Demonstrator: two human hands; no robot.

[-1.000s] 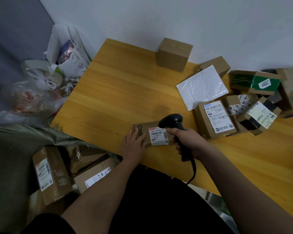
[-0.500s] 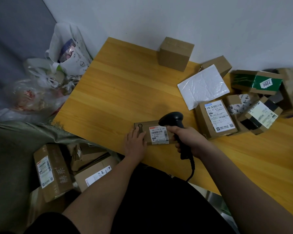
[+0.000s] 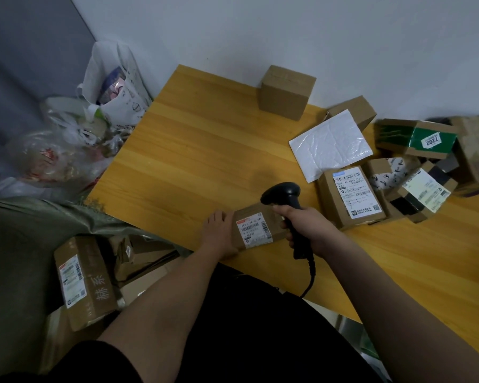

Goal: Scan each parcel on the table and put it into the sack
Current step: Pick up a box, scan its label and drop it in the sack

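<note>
Left hand [image 3: 219, 234] grips the left end of a small cardboard parcel [image 3: 256, 229] at the near edge of the wooden tabletop [image 3: 205, 150]; white barcode label faces up. Right hand [image 3: 307, 230] holds a black barcode scanner [image 3: 286, 197] by its handle, head above the parcel's far edge, cable hanging off the tabletop. More parcels clustered at right, among them a white padded mailer [image 3: 331, 146]. Grey-green sack [image 3: 33, 230] at left holds labelled boxes [image 3: 85, 280].
</note>
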